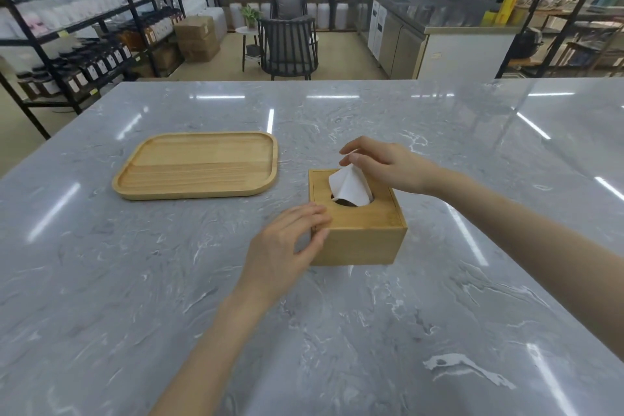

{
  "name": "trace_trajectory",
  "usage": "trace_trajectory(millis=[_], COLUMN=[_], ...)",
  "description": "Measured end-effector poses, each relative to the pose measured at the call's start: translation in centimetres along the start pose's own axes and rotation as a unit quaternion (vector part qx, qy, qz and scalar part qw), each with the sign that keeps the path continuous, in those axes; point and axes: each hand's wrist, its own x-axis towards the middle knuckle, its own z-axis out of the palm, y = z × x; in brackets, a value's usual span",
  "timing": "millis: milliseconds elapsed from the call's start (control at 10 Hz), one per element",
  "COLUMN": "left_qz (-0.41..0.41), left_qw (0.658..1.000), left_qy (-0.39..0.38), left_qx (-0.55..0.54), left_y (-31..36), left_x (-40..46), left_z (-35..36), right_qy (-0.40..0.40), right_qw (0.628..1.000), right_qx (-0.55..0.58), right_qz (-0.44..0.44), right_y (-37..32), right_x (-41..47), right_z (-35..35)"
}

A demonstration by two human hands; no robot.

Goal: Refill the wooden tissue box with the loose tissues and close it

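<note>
An empty wooden tray [196, 164] lies far-left of the wooden tissue box [358, 218] on the grey marble table [371, 331]; shelves behind. The right hand [381, 162] pinches the protruding tissue [349, 187]; the left hand [287, 243], fingers loosely curled, touches the box's near-left corner.

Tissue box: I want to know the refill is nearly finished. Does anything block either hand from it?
Nothing visible does. The left hand rests on the wooden tissue box at its near left corner, and the right hand pinches the white tissue poking from the lid's opening.
</note>
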Motion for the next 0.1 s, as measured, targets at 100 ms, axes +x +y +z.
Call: trace_trajectory(millis=[100], left_qz=[-0.02], left_qw=[1.0], left_qy=[0.013], left_qx=[0.003], left_y=[0.64], left_x=[2.12], left_z=[-0.89], right_qy=[0.019], right_qw=[0.999], right_qx=[-0.028], right_qz=[0.015], right_y=[0.04], right_x=[0.45], right_z=[-0.17])
